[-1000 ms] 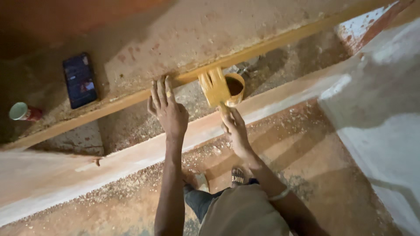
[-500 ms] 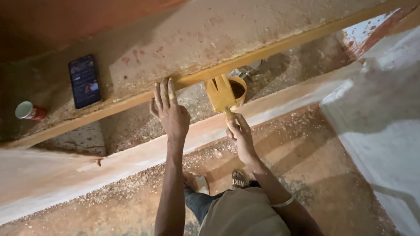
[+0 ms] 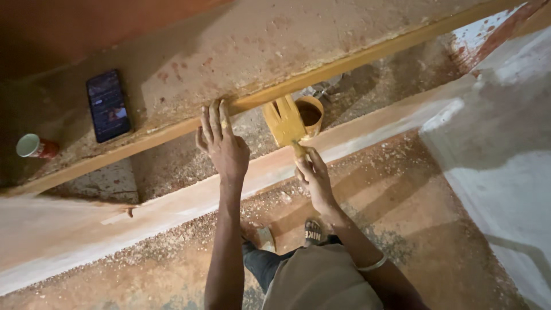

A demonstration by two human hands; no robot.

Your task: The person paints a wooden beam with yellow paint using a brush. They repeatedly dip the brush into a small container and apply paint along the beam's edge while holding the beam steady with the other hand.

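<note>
The left hand (image 3: 222,146) lies flat and open on one yellow plank (image 3: 356,63). The right hand (image 3: 313,175) grips one brush (image 3: 285,121) beside one pot (image 3: 310,113).

Wide yellow-coated brush (image 3: 283,121), bristles up against the yellow-painted plank edge (image 3: 321,76), beside a brown pot (image 3: 310,113)

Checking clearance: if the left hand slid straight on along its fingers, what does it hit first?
The left hand points up-frame; its fingertips already seem to reach the yellow-painted wooden edge, so that comes first, though depth is unclear.
</note>
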